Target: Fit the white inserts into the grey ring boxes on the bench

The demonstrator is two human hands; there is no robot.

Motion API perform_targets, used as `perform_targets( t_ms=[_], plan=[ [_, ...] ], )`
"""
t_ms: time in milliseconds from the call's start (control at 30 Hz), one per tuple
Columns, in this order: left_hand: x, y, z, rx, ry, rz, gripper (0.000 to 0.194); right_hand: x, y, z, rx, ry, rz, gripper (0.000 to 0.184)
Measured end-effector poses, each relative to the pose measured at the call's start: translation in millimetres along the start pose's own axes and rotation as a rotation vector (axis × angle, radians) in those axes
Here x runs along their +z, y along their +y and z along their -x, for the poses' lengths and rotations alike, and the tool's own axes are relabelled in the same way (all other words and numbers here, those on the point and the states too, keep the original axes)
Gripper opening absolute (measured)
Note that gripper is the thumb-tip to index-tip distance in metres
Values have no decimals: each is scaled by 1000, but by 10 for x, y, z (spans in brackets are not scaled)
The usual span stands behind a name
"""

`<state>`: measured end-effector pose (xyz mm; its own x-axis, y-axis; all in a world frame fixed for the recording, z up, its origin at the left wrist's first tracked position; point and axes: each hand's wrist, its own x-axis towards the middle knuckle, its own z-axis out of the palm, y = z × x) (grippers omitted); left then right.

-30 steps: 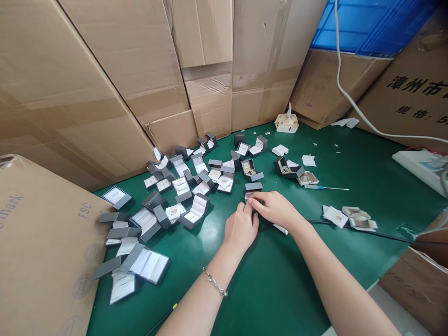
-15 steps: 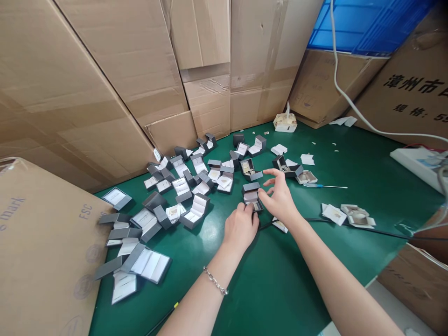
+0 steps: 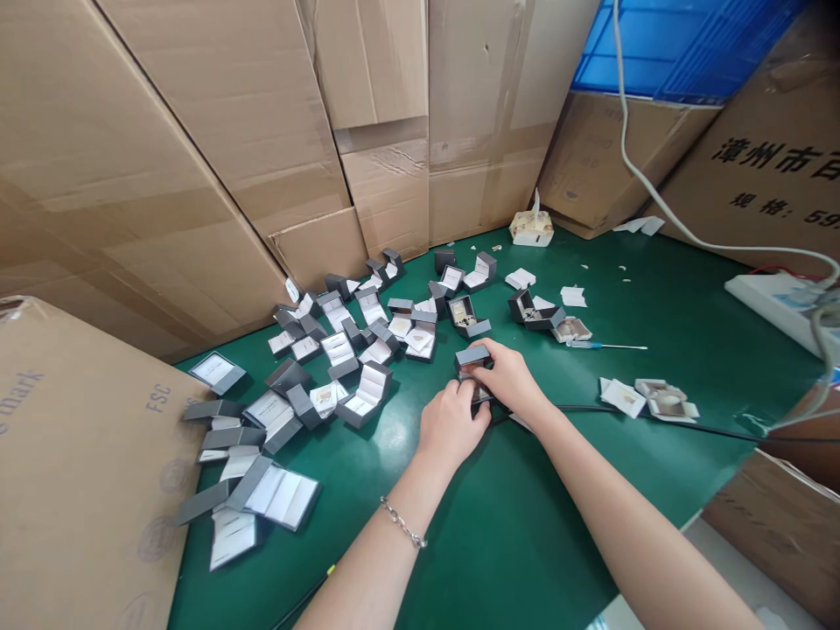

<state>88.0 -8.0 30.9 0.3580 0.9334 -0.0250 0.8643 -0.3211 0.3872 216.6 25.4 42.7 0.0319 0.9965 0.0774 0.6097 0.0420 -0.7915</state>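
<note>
A small dark grey jewellery box (image 3: 472, 357) stands with its lid raised on the green table, between my two hands. My left hand (image 3: 452, 420) is closed around the near left side of the box. My right hand (image 3: 505, 372) grips the lid's right side, its fingers partly covering the opening. What lies inside the box is mostly hidden by my fingers. Just beyond it sits another open box (image 3: 465, 317) with dark fittings showing. A white paper piece (image 3: 521, 423) pokes out from under my right wrist.
Many similar open boxes (image 3: 364, 394) with pale linings spread across the left. To the right lie a screwdriver (image 3: 607, 346), paper cards (image 3: 622, 396), pale moulded inserts (image 3: 666, 401) and a black cable (image 3: 709, 429). Cardboard cartons (image 3: 492, 114) wall the back; a tissue pack (image 3: 531, 227) stands before them.
My right hand lifted off the box with fingers spread, then came back down onto its lid. My left hand stayed at the box's near side.
</note>
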Motion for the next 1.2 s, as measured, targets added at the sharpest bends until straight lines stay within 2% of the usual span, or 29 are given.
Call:
perform_targets(
  t_ms=[133,467,567,700,900,1200],
  plan=[
    [-19,23,1,-18,-23,7,26,-8,0,2,-9,28,60,14],
    [40,-30,2,23,21,25,29,-37,21,-3,6,54,221,13],
    [41,-30,-3,22,19,22,30,-49,28,-2,-1,32,197,15],
    [27,-19,-4,16,5,14,33,-65,52,-6,-14,-28,152,31],
    [25,-22,0,42,-7,-22,32,-69,73,-19,-32,-40,215,21],
    [-12,-29,10,101,-19,-93,32,-65,30,18,-20,-35,139,23]
  ],
)
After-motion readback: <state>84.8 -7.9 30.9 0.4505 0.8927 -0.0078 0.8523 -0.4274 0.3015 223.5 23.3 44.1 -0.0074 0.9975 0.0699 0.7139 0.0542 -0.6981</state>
